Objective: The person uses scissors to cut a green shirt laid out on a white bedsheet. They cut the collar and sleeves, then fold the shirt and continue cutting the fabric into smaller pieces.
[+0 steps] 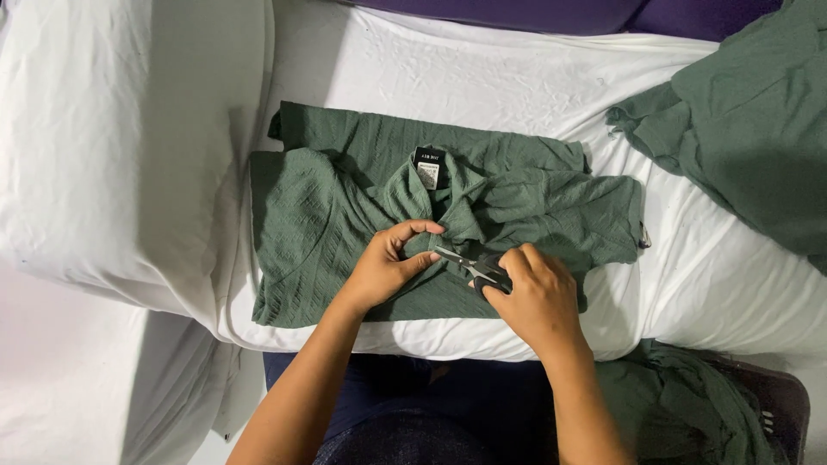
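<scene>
A white pillow (pixel 129 146) lies at the left of the bed (pixel 715 284). Mid-bed, the folded green shirt (pixel 345 224) lies flat; the left hand (pixel 388 267) pinches its collar fabric taut so the right hand (pixel 534 297), fingers closed around small scissors (pixel 472 265), can snip there. More green cloth (pixel 749 120) lies right.

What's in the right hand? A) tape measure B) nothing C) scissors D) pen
C: the right hand grips small scissors, blades pointing at the green shirt fabric pinched by the left hand.
</scene>
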